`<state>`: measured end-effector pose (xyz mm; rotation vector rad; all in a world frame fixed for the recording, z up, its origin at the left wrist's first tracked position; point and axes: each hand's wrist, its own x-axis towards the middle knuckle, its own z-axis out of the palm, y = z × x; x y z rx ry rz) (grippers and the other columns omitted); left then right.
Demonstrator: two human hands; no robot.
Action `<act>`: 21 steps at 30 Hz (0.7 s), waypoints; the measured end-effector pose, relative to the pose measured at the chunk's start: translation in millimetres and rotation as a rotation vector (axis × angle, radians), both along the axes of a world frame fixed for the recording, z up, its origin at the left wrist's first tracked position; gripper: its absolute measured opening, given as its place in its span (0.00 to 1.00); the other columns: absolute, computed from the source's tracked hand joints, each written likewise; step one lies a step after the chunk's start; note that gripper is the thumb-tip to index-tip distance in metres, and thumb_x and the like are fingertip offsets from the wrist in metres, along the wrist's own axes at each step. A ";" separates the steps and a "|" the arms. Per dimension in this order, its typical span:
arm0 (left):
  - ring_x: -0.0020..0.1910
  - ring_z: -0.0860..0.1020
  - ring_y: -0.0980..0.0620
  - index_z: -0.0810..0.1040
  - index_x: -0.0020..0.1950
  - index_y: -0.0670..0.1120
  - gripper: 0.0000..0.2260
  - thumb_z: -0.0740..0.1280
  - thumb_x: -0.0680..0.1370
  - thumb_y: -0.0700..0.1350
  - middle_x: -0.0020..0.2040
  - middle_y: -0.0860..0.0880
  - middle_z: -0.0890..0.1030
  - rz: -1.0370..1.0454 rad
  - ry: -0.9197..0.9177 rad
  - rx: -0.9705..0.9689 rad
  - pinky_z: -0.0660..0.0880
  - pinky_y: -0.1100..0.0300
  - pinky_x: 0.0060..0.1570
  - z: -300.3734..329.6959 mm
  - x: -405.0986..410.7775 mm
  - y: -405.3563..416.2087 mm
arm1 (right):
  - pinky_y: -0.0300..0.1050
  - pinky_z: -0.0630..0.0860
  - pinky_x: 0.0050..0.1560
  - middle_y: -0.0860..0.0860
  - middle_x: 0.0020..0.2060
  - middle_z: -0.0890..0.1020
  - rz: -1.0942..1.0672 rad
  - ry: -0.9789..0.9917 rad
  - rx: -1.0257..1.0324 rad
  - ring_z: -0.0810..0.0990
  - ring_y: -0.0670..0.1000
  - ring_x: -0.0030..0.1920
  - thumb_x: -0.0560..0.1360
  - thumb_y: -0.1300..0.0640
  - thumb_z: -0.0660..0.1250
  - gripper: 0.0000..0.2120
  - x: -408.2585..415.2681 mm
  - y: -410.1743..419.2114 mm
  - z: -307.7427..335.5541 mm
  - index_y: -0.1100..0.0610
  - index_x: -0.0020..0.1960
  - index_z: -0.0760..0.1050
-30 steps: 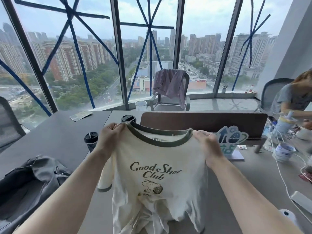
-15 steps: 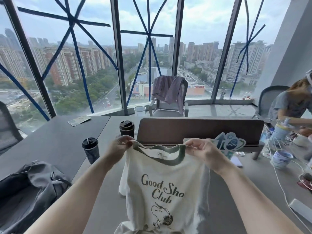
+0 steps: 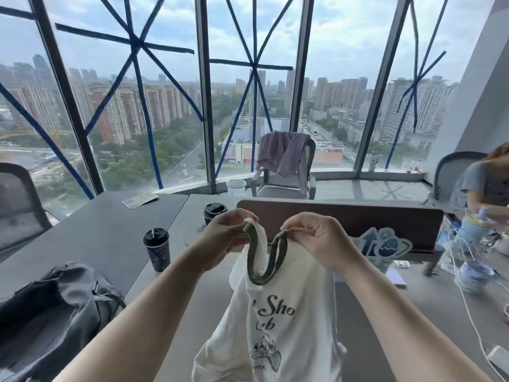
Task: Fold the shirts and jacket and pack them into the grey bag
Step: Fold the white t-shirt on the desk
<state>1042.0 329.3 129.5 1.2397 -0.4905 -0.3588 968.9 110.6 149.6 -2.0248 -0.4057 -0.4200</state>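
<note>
Cream cotton, green-trimmed: the shirt (image 3: 286,321) is held up above the desk (image 3: 192,293), hanging at six o'clock. Both forearms are raised from the bottom corners, wrists bent inward. The collar is pinched by the left hand (image 3: 225,235) and by the right hand (image 3: 319,238), each grip pressed on the trim, knuckles close together. The grey bag (image 3: 52,312) is seen slumped at eight o'clock, well apart.

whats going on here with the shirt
A person holds a cream t-shirt up over the grey table, left hand and right hand each pinching the green collar, hands close together. It isn't folded yet. The grey bag lies open on the left, and a purple garment hangs on a chair.
</note>
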 end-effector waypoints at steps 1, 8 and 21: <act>0.39 0.81 0.51 0.78 0.45 0.41 0.05 0.69 0.72 0.41 0.42 0.45 0.81 -0.028 0.007 0.001 0.80 0.60 0.40 -1.1 -2.0 -3.2 | 0.48 0.81 0.54 0.48 0.40 0.84 -0.024 -0.008 0.003 0.84 0.46 0.44 0.73 0.64 0.74 0.06 2.0 4.0 -0.7 0.53 0.43 0.83; 0.31 0.77 0.57 0.73 0.44 0.43 0.05 0.70 0.75 0.39 0.36 0.49 0.79 0.028 0.121 0.020 0.75 0.66 0.30 -16.9 -17.9 -30.9 | 0.39 0.77 0.43 0.46 0.36 0.79 -0.125 -0.066 -0.012 0.77 0.40 0.37 0.70 0.64 0.77 0.07 9.6 16.0 -16.7 0.55 0.39 0.80; 0.31 0.71 0.54 0.78 0.42 0.41 0.11 0.63 0.81 0.44 0.35 0.45 0.72 -0.007 0.220 0.094 0.70 0.63 0.34 -27.2 -10.5 -28.2 | 0.41 0.78 0.49 0.46 0.39 0.83 -0.169 0.065 -0.089 0.82 0.42 0.43 0.73 0.57 0.75 0.02 25.1 8.3 -37.8 0.51 0.42 0.84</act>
